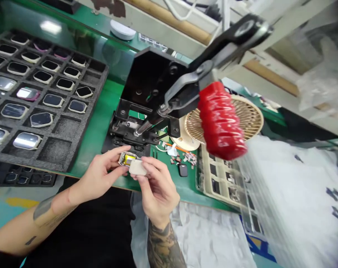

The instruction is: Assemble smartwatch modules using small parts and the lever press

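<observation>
body: black clothing on torso and lap, plain where seen | left hand: bare, ringless | left forearm: solid grey block tattoo, fine lettering, short dark bar; black sleeve near elbow | right hand: bare | right forearm: dense, shaded dark picture tattoo, figures too blurred to name

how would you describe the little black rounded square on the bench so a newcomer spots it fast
Find the fat red lever grip, then look below and left of it on the green bench. The black rounded square lies just below the pinkish scraps, darker and far larger than each.
</observation>
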